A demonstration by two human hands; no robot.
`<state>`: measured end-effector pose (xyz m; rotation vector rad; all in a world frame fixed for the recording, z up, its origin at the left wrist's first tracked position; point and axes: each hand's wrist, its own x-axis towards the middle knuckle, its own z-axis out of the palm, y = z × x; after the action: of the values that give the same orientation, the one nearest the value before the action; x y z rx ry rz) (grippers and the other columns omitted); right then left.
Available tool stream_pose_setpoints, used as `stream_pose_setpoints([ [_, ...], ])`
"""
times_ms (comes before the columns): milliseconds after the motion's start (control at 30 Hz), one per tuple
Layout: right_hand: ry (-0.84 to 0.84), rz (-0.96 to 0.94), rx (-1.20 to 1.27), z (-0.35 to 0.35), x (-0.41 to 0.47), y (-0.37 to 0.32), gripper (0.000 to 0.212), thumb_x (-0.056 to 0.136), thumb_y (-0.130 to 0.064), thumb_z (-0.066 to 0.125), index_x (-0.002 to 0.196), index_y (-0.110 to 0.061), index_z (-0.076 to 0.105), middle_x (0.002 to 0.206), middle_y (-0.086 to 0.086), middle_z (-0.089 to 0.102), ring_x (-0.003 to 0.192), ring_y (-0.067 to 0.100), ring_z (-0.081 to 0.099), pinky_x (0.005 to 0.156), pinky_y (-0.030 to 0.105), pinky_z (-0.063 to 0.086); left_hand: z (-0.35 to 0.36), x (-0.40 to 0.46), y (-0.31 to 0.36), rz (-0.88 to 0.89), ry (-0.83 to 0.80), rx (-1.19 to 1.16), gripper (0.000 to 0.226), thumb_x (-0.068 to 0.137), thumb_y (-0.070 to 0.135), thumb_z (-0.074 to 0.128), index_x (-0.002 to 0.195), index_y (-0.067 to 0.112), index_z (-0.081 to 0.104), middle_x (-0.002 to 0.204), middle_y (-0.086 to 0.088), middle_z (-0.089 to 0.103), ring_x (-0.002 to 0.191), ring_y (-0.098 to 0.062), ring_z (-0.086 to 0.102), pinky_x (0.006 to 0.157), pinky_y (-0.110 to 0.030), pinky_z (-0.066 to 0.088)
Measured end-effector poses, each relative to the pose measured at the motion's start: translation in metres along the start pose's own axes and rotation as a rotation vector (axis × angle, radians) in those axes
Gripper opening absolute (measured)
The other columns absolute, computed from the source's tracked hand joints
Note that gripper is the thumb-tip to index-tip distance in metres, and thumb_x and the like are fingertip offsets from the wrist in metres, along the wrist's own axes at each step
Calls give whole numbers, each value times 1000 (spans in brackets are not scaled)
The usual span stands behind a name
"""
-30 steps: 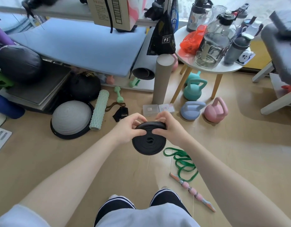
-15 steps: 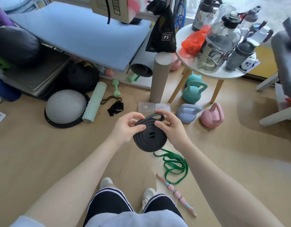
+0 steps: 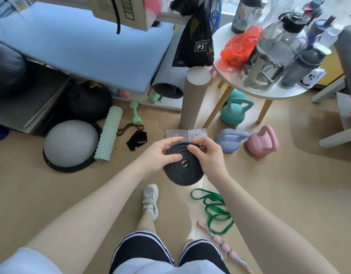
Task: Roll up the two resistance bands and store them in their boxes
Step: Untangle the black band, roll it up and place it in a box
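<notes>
Black band (image 3: 182, 165), coiled and held above the floor, sits pinched between our left hand (image 3: 158, 155) and right hand (image 3: 205, 155); we judge any slackened grip would let it spring loose.

We see a pink kettlebell (image 3: 261, 143), teal kettlebell (image 3: 236, 113), mint foam roller (image 3: 109, 133), grey balance dome (image 3: 70, 146), and bottles on a white round table (image 3: 279, 93).
</notes>
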<state>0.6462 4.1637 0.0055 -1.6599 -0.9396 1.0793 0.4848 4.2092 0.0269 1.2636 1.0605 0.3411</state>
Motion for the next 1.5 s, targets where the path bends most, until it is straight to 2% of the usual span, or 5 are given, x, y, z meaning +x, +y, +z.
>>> stream_pose_setpoints([
  [333, -68, 181, -64, 107, 148, 89, 13, 86, -15, 62, 86, -26, 55, 86, -5, 63, 78, 11, 59, 71, 21, 44, -107, 163, -81, -74, -70, 215, 43, 85, 3, 61, 124, 22, 57, 117, 7, 60, 107, -9, 56, 95, -24, 44],
  [633, -135, 283, -513, 141, 291, 348, 31, 98, -27, 40, 120, -10, 55, 122, 7, 58, 115, 24, 51, 88, 30, 38, -111, 359, -295, -160, 54, 198, 44, 89, 2, 56, 129, 17, 53, 115, 6, 57, 104, -10, 53, 81, -15, 38],
  [967, -310, -198, -1361, 164, 442, 578, 53, 100, -18, 27, 149, -17, 6, 158, 5, 0, 145, 27, 0, 116, 37, 0, -100, 509, -513, -126, 215, -65, 46, 89, 3, 58, 122, 34, 52, 114, 6, 62, 107, -13, 59, 93, -26, 44],
  [1167, -93, -592, -1504, 172, 485, 615, 43, 87, -32, 43, 126, -14, 51, 127, 17, 58, 110, 39, 59, 88, 44, 49, -104, 521, -543, -81, 257, -101, 46, 87, 3, 59, 112, 42, 56, 114, 15, 63, 101, 3, 60, 89, -14, 47],
  [1500, 10, -808, -1495, 190, 466, 606, 41, 96, -40, 35, 112, -11, 58, 110, 8, 68, 93, 28, 66, 70, 33, 49, -94, 502, -545, -89, 347, -31, 51, 88, 4, 58, 112, 48, 52, 113, 9, 64, 104, -7, 60, 90, -18, 44],
])
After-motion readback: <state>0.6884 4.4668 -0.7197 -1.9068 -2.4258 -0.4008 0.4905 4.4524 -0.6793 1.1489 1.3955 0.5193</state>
